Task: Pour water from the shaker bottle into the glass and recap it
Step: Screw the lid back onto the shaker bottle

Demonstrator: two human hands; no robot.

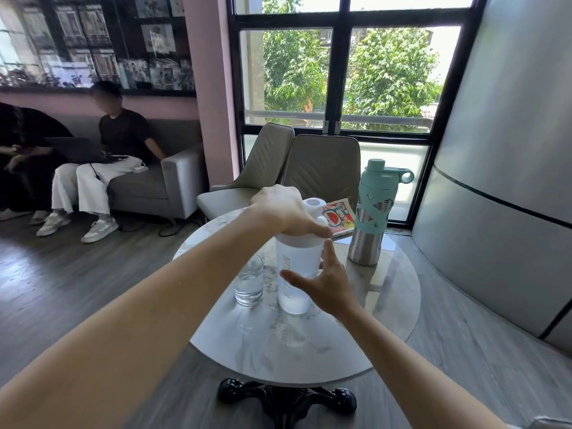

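A translucent white shaker bottle [294, 274] stands upright on the round marble table [309, 345], with water in its lower part. My left hand [283, 209] is closed over its white lid [314, 209] from above. My right hand [325, 281] is at the right side of the bottle's body, fingers spread apart, the thumb across its front; whether the palm presses the bottle I cannot tell. A short clear glass [249, 281] holding water stands just left of the bottle, close beside it.
A steel bottle with a mint sleeve and cap [373, 215] stands at the table's back right. A cartoon booklet [339, 216] lies behind the shaker. Two grey chairs [322, 168] are beyond the table. People sit on a sofa [148, 184] at left.
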